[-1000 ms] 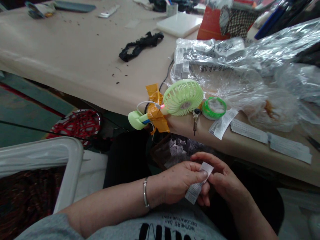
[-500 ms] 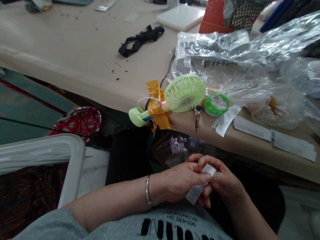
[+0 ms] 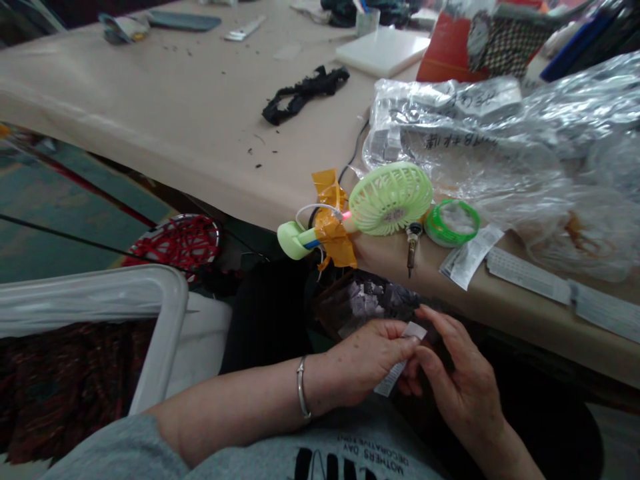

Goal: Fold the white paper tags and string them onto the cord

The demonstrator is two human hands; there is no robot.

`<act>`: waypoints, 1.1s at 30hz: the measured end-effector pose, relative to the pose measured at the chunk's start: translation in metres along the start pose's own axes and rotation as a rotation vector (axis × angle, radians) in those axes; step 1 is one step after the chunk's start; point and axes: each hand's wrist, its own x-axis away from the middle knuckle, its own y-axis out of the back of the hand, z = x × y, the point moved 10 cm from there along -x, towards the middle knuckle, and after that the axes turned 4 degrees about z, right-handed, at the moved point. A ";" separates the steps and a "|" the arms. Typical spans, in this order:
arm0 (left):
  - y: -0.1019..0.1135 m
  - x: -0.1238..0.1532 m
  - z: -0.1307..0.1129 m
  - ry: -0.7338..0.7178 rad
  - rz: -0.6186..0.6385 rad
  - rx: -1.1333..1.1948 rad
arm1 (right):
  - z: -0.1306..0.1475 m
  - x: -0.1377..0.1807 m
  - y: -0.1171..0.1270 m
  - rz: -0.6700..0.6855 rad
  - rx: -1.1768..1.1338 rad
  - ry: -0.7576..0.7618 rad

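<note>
In the head view, my left hand [image 3: 365,357] pinches a small white printed label [image 3: 389,381] between thumb and fingers, above my lap. One end of the label sticks out past the thumb, and its printed part hangs below the hand. Close on the right, my right hand [image 3: 463,380] is open, thumb and fingers apart, with nothing seen in it. At the table edge lie printed label strips [image 3: 473,257] beside a round green tub [image 3: 453,223] with whitish stuff in it. A soldering-iron-like tip [image 3: 411,250] points over the edge.
A light green fan [image 3: 390,200] is taped to the table edge with orange tape [image 3: 340,243]. Clear plastic bags [image 3: 450,143] cover the right side. Black fabric [image 3: 305,93] lies farther back. A white bin [image 3: 173,300] with dark red fabric stands left, a red-wrapped basket [image 3: 180,243] behind it.
My right hand has drawn away from the label and its fingers have spread. My left hand keeps hold of the label. The view has shifted, so the table things appear lower and farther right.
</note>
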 end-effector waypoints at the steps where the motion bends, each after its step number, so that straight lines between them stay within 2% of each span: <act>1: 0.000 0.001 -0.003 -0.019 0.000 -0.009 | -0.008 0.000 0.000 -0.016 -0.088 -0.078; 4: 0.004 0.003 -0.009 -0.054 -0.031 -0.054 | -0.028 -0.001 -0.014 0.015 -0.469 -0.317; 6: 0.008 0.003 -0.012 -0.063 -0.067 -0.089 | -0.030 -0.003 -0.030 0.075 -0.710 -0.401; 8: 0.010 0.003 -0.014 -0.075 -0.092 -0.128 | -0.030 -0.007 -0.039 0.095 -0.823 -0.442; 14: 0.018 0.001 -0.018 -0.136 -0.125 -0.247 | -0.033 -0.020 -0.038 0.021 -0.771 -0.428; 19: 0.034 0.010 -0.051 -0.335 -0.279 -0.557 | -0.037 -0.032 -0.033 -0.022 -0.656 -0.383; 23: 0.035 0.019 -0.079 -0.463 -0.370 -0.796 | -0.037 -0.041 -0.029 -0.034 -0.611 -0.397; 28: 0.032 0.021 -0.103 -0.553 -0.427 -0.951 | -0.029 -0.051 -0.018 -0.089 -0.524 -0.369; 33: 0.028 0.019 -0.111 -0.592 -0.429 -1.039 | -0.021 -0.057 -0.010 -0.129 -0.460 -0.292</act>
